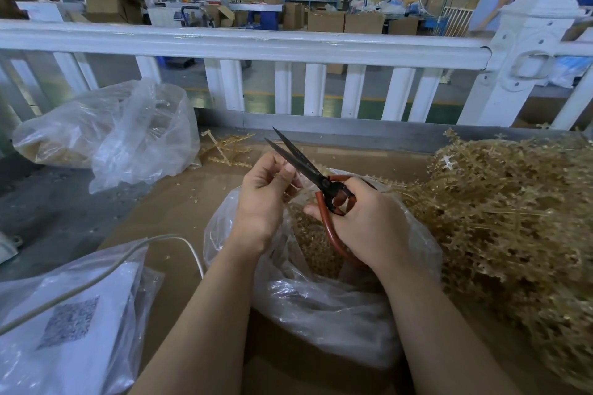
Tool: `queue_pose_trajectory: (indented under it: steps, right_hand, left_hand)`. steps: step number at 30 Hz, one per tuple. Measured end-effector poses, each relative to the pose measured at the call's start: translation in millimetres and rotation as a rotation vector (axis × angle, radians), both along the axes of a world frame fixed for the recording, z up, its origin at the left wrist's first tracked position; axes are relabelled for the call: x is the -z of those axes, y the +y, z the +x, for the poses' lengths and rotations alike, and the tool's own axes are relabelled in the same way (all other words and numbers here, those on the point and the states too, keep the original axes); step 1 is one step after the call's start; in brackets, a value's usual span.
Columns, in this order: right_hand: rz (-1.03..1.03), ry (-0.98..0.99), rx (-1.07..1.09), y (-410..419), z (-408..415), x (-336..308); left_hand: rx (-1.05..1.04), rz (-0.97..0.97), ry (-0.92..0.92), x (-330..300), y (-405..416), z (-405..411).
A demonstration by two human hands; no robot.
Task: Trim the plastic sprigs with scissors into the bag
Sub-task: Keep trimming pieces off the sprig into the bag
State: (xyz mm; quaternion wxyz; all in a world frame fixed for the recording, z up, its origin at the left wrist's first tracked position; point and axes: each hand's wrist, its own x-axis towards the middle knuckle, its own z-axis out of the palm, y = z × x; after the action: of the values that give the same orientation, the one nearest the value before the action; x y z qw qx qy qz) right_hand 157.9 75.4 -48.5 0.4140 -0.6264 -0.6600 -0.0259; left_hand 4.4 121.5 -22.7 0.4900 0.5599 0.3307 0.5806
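My right hand (pixel 365 221) grips the red handles of the scissors (pixel 301 163), whose dark blades are slightly parted and point up and away. My left hand (pixel 268 192) is curled just left of the blades and pinches something small at its fingertips; I cannot make out what. Below both hands lies an open clear plastic bag (pixel 324 305) holding tan trimmed pieces (pixel 309 234). A big heap of tan plastic sprigs (pixel 507 218) fills the right of the table.
Another clear bag (pixel 128 138) with tan pieces lies at the back left. A bagged white item (pixel 64 324) and a grey cable (pixel 106 269) sit at the front left. Loose sprigs (pixel 224 147) lie near the white railing (pixel 256 45) behind the table.
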Motion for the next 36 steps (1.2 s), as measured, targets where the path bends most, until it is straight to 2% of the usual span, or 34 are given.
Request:
queue_pose_trajectory:
  steps: [7, 11, 16, 26, 36]
  right_hand:
    - [-0.139, 0.185, -0.026, 2.1, -1.0, 1.8]
    - [-0.142, 0.352, -0.080, 3.4, -1.5, 2.0]
    - [-0.163, 0.483, -0.166, 6.8, -3.2, 1.6]
    - [-0.246, 0.403, -0.223, 5.3, -7.5, -1.9]
    - [-0.254, 0.508, -0.253, 5.7, -7.3, -4.9]
  left_hand:
    - [0.052, -0.183, -0.065, -1.5, -0.5, -3.9]
    - [0.081, -0.216, -0.094, -2.6, -1.4, -2.9]
    - [0.019, -0.224, -0.094, -0.8, 0.5, -0.9]
    - [-0.092, -0.277, -0.147, -2.8, -3.2, 6.5]
    - [0.043, -0.285, -0.275, -1.4, -0.3, 4.8]
